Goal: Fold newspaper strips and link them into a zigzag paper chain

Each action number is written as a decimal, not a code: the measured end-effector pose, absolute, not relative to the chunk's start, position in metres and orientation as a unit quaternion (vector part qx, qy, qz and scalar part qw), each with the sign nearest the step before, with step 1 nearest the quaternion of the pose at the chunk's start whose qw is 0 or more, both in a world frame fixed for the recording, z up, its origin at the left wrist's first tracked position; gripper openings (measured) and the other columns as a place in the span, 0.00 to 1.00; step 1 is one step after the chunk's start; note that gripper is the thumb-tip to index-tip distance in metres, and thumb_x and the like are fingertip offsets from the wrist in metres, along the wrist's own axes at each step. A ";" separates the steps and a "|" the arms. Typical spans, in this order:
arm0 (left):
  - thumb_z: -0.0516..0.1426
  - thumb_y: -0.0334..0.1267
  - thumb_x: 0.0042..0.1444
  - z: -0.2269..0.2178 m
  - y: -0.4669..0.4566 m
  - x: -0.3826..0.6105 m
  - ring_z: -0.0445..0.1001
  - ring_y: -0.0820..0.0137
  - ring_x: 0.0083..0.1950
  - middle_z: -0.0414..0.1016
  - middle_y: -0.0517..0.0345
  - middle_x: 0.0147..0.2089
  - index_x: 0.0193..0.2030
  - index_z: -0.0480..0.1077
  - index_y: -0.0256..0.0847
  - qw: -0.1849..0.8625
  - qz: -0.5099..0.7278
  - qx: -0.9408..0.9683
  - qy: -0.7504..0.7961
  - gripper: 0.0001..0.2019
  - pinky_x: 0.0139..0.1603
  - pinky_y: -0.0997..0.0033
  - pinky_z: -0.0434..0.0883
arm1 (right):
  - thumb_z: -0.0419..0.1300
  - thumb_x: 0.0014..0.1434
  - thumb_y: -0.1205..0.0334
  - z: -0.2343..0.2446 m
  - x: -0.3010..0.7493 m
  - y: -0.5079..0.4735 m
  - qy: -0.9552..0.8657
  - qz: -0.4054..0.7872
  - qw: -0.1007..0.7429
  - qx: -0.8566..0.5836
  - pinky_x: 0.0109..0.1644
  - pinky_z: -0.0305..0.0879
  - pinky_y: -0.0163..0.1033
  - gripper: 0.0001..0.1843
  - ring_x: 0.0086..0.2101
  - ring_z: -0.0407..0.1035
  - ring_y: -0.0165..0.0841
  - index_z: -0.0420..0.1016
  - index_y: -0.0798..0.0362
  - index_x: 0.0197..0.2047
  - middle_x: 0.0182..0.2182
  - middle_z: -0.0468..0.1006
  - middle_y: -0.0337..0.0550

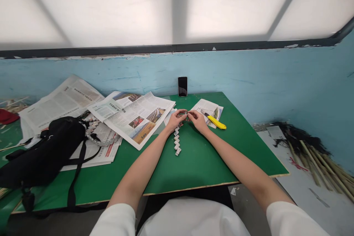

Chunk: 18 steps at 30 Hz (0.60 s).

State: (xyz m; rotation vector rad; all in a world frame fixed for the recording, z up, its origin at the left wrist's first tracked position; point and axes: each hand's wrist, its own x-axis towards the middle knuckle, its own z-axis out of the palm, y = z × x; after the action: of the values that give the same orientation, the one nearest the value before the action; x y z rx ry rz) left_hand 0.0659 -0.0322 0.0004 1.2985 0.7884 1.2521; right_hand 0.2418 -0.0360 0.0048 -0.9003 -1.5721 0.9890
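My left hand (177, 118) and my right hand (195, 118) meet above the green table, fingertips almost touching. Both are closed in a pinch on a small piece of paper, mostly hidden by the fingers. From beneath my left hand a zigzag chain of folded paper (177, 142) runs toward me over the tabletop. A yellow-handled utility knife (217, 121) lies to the right of my right hand, partly on a cut piece of newspaper (206, 106).
A dark-screened phone (182, 86) leans on the blue wall behind my hands. Newspaper sheets (138, 116) and a black bag (52, 151) with dangling straps cover the left side. The green table (249, 155) ends at right, with bamboo sticks (318, 162) on the floor beyond.
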 end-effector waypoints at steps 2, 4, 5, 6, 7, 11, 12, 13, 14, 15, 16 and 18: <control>0.71 0.49 0.49 0.000 -0.032 0.066 0.78 0.68 0.41 0.76 0.48 0.53 0.52 0.76 0.38 0.540 0.541 0.545 0.345 0.26 0.46 0.67 0.75 | 0.62 0.61 0.42 0.005 0.241 -0.036 -0.648 0.421 0.513 -0.373 0.40 0.77 0.46 0.20 0.32 0.76 0.38 0.75 0.49 0.45 0.35 0.81 0.44; 0.71 0.49 0.48 0.000 -0.032 0.067 0.78 0.68 0.41 0.76 0.47 0.53 0.51 0.75 0.38 0.525 0.547 0.544 0.360 0.26 0.45 0.67 0.75 | 0.62 0.60 0.41 0.003 0.241 -0.035 -0.642 0.435 0.516 -0.364 0.40 0.77 0.46 0.22 0.31 0.76 0.38 0.73 0.49 0.47 0.35 0.81 0.43; 0.71 0.48 0.48 0.000 -0.032 0.067 0.78 0.68 0.41 0.77 0.47 0.53 0.51 0.75 0.38 0.519 0.548 0.545 0.365 0.26 0.45 0.68 0.74 | 0.63 0.60 0.40 0.002 0.240 -0.035 -0.642 0.441 0.516 -0.358 0.40 0.77 0.46 0.22 0.31 0.76 0.38 0.72 0.48 0.47 0.36 0.81 0.43; 0.71 0.48 0.47 0.000 -0.032 0.067 0.78 0.67 0.42 0.77 0.47 0.52 0.51 0.76 0.38 0.515 0.547 0.548 0.368 0.26 0.45 0.67 0.74 | 0.63 0.60 0.40 0.002 0.240 -0.034 -0.643 0.445 0.514 -0.352 0.40 0.78 0.46 0.22 0.31 0.77 0.38 0.72 0.48 0.47 0.36 0.81 0.43; 0.72 0.47 0.47 0.001 -0.033 0.067 0.78 0.67 0.42 0.78 0.47 0.51 0.51 0.76 0.37 0.512 0.546 0.551 0.368 0.26 0.46 0.67 0.74 | 0.63 0.60 0.40 0.001 0.240 -0.034 -0.647 0.446 0.511 -0.349 0.41 0.78 0.47 0.22 0.32 0.77 0.38 0.73 0.48 0.46 0.36 0.81 0.43; 0.70 0.47 0.49 0.002 -0.033 0.067 0.78 0.62 0.46 0.80 0.47 0.50 0.51 0.78 0.37 0.542 0.538 0.541 0.352 0.24 0.51 0.63 0.74 | 0.63 0.59 0.39 0.001 0.240 -0.034 -0.650 0.440 0.501 -0.365 0.42 0.78 0.48 0.22 0.33 0.77 0.40 0.73 0.47 0.45 0.35 0.80 0.43; 0.69 0.47 0.50 0.002 -0.033 0.067 0.79 0.62 0.47 0.80 0.47 0.50 0.51 0.79 0.38 0.558 0.540 0.527 0.345 0.23 0.53 0.62 0.74 | 0.63 0.59 0.39 0.001 0.240 -0.034 -0.647 0.438 0.503 -0.368 0.42 0.77 0.48 0.22 0.33 0.77 0.40 0.73 0.47 0.45 0.34 0.80 0.42; 0.69 0.47 0.50 0.002 -0.033 0.067 0.79 0.61 0.48 0.80 0.48 0.50 0.50 0.79 0.38 0.572 0.544 0.513 0.338 0.23 0.54 0.60 0.74 | 0.63 0.59 0.39 0.001 0.240 -0.034 -0.645 0.437 0.507 -0.370 0.41 0.77 0.47 0.21 0.33 0.77 0.40 0.73 0.47 0.44 0.35 0.80 0.42; 0.69 0.47 0.50 0.002 -0.033 0.068 0.79 0.62 0.48 0.81 0.48 0.50 0.50 0.79 0.38 0.582 0.549 0.499 0.334 0.22 0.55 0.59 0.74 | 0.63 0.59 0.39 0.001 0.240 -0.034 -0.643 0.434 0.511 -0.370 0.40 0.77 0.47 0.21 0.32 0.77 0.39 0.73 0.47 0.44 0.35 0.80 0.43; 0.69 0.47 0.50 0.002 -0.033 0.068 0.79 0.62 0.47 0.81 0.49 0.50 0.50 0.80 0.38 0.586 0.554 0.489 0.333 0.22 0.56 0.58 0.74 | 0.63 0.59 0.39 0.001 0.240 -0.034 -0.644 0.429 0.514 -0.371 0.39 0.76 0.46 0.21 0.32 0.76 0.39 0.73 0.47 0.44 0.35 0.81 0.43; 0.70 0.47 0.49 0.002 -0.033 0.069 0.80 0.62 0.46 0.81 0.49 0.49 0.50 0.79 0.38 0.586 0.558 0.483 0.334 0.23 0.56 0.57 0.74 | 0.62 0.60 0.40 0.001 0.240 -0.034 -0.646 0.421 0.515 -0.373 0.39 0.76 0.45 0.21 0.31 0.76 0.38 0.73 0.47 0.44 0.36 0.81 0.43; 0.71 0.46 0.48 0.002 -0.033 0.071 0.80 0.63 0.45 0.81 0.49 0.47 0.51 0.78 0.38 0.577 0.562 0.485 0.341 0.25 0.56 0.57 0.75 | 0.61 0.60 0.39 0.001 0.240 -0.034 -0.652 0.403 0.515 -0.383 0.38 0.75 0.45 0.21 0.30 0.74 0.37 0.74 0.48 0.44 0.37 0.81 0.43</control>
State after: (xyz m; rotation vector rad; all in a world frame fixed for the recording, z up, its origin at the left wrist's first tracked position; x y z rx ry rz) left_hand 0.0707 -0.0331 0.0016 1.1342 0.7968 1.3151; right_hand 0.2404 -0.0344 0.0010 -0.9200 -1.5675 0.9675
